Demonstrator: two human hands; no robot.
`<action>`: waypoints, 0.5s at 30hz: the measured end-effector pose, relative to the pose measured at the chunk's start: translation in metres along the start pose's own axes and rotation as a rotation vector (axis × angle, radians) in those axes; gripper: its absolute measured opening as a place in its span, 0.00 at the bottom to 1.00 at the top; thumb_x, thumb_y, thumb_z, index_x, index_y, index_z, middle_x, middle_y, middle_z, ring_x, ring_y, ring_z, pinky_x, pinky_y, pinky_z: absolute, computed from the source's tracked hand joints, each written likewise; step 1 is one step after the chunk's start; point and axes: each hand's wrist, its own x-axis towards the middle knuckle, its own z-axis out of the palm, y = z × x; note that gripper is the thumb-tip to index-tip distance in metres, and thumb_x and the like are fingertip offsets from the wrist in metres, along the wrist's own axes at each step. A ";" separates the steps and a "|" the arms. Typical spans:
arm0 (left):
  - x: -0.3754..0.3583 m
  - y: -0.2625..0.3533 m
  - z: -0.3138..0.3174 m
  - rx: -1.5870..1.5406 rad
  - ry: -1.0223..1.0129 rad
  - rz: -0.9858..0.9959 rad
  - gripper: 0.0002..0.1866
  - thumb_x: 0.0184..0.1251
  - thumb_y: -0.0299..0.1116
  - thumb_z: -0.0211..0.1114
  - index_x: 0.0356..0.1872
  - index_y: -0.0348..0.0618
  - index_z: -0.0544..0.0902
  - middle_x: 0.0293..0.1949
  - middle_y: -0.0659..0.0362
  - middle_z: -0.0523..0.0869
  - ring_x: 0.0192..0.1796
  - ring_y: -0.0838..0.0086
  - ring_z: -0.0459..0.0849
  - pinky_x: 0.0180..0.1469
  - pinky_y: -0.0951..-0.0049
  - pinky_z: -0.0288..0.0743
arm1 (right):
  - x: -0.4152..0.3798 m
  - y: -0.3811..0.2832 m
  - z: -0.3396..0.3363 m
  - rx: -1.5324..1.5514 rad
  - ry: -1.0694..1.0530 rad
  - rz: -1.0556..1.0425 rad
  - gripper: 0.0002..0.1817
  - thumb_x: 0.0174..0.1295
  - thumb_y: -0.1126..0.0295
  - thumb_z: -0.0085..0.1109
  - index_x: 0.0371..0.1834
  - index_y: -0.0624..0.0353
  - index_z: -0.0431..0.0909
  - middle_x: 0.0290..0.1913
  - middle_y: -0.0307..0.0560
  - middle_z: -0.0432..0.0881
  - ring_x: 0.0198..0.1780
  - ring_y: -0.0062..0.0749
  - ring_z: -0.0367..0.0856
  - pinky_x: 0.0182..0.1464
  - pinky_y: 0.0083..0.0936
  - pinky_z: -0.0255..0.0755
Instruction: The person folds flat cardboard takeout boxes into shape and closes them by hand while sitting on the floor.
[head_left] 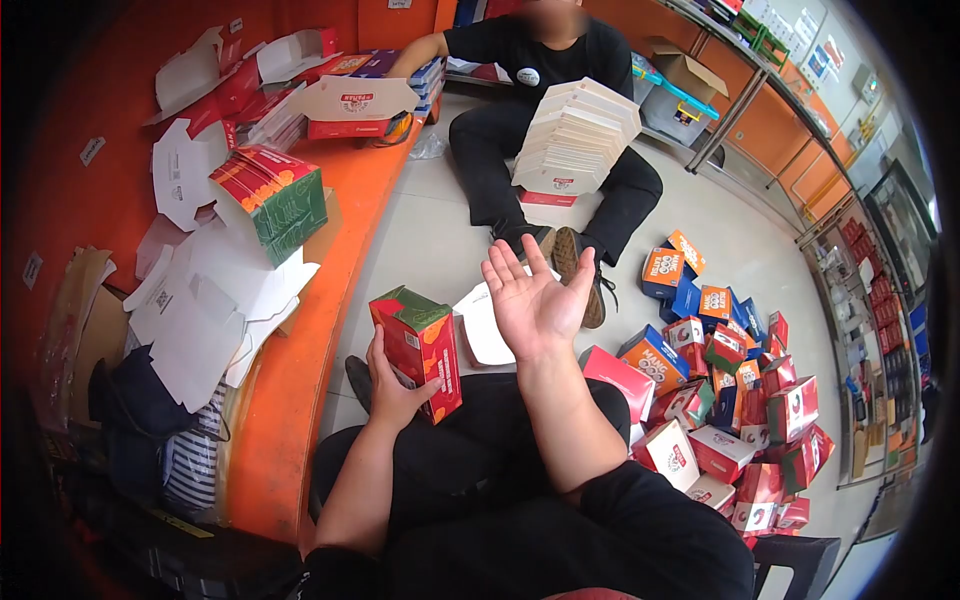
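Note:
My left hand [395, 388] grips a red and green cardboard box [422, 345], held upright above my lap with the fingers on its left side and the thumb across its front. My right hand [535, 310] is raised in front of me, palm up and fingers spread, holding nothing. Behind it, partly hidden, a white flattened carton [485, 325] lies near the floor between the box and my right wrist. Another red and green box [270, 205] rests on the orange bench to the left, on top of white unfolded carton sheets [195, 300].
Across from me a person [555, 60] sits on the floor with a fanned stack of cartons [575, 140] between the legs. Many folded boxes [720, 400] are heaped on the floor at my right. The orange bench [300, 400] runs along my left. A metal-legged table [730, 110] stands behind.

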 end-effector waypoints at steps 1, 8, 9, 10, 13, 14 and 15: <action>0.000 0.001 0.000 0.019 -0.001 0.000 0.62 0.36 0.40 0.78 0.70 0.45 0.42 0.63 0.46 0.54 0.67 0.55 0.54 0.68 0.57 0.52 | 0.000 0.000 0.000 -0.001 0.001 0.000 0.54 0.54 0.33 0.48 0.71 0.61 0.38 0.71 0.65 0.35 0.74 0.47 0.32 0.73 0.37 0.32; 0.000 -0.001 0.001 0.031 -0.016 -0.020 0.62 0.35 0.38 0.78 0.70 0.45 0.42 0.63 0.46 0.54 0.67 0.55 0.55 0.68 0.58 0.53 | -0.005 -0.002 0.006 -0.016 -0.004 0.005 0.51 0.55 0.36 0.49 0.71 0.59 0.41 0.71 0.62 0.39 0.74 0.46 0.38 0.72 0.38 0.37; 0.000 -0.001 0.001 0.028 -0.017 -0.022 0.62 0.35 0.38 0.78 0.70 0.45 0.42 0.63 0.46 0.54 0.67 0.55 0.56 0.68 0.58 0.53 | -0.006 -0.002 0.007 -0.038 -0.013 0.001 0.49 0.56 0.38 0.49 0.71 0.59 0.42 0.70 0.62 0.42 0.72 0.47 0.43 0.71 0.40 0.41; -0.001 -0.002 0.000 0.034 -0.019 -0.021 0.62 0.36 0.36 0.78 0.70 0.45 0.41 0.63 0.46 0.54 0.67 0.56 0.56 0.68 0.58 0.53 | -0.007 -0.002 0.007 -0.060 -0.021 -0.003 0.47 0.57 0.40 0.49 0.71 0.58 0.43 0.69 0.62 0.46 0.71 0.48 0.47 0.69 0.41 0.46; 0.001 0.000 0.001 0.042 -0.019 -0.002 0.61 0.36 0.35 0.78 0.70 0.45 0.41 0.63 0.47 0.54 0.67 0.57 0.57 0.68 0.59 0.53 | -0.009 -0.004 0.013 -0.127 -0.039 -0.033 0.41 0.59 0.46 0.50 0.69 0.57 0.48 0.67 0.59 0.52 0.68 0.47 0.55 0.67 0.42 0.53; 0.000 0.000 0.000 0.044 -0.018 0.004 0.62 0.36 0.36 0.78 0.70 0.45 0.41 0.63 0.46 0.54 0.67 0.56 0.56 0.68 0.58 0.53 | -0.010 -0.004 0.015 -0.149 -0.040 -0.046 0.39 0.59 0.48 0.51 0.69 0.56 0.49 0.66 0.59 0.54 0.67 0.47 0.57 0.67 0.42 0.54; 0.000 0.000 0.000 0.045 -0.017 0.008 0.62 0.35 0.37 0.78 0.70 0.45 0.42 0.63 0.46 0.54 0.67 0.55 0.56 0.68 0.58 0.53 | -0.009 -0.006 0.015 -0.169 -0.051 -0.050 0.40 0.59 0.49 0.51 0.69 0.56 0.49 0.66 0.57 0.52 0.68 0.46 0.57 0.67 0.43 0.53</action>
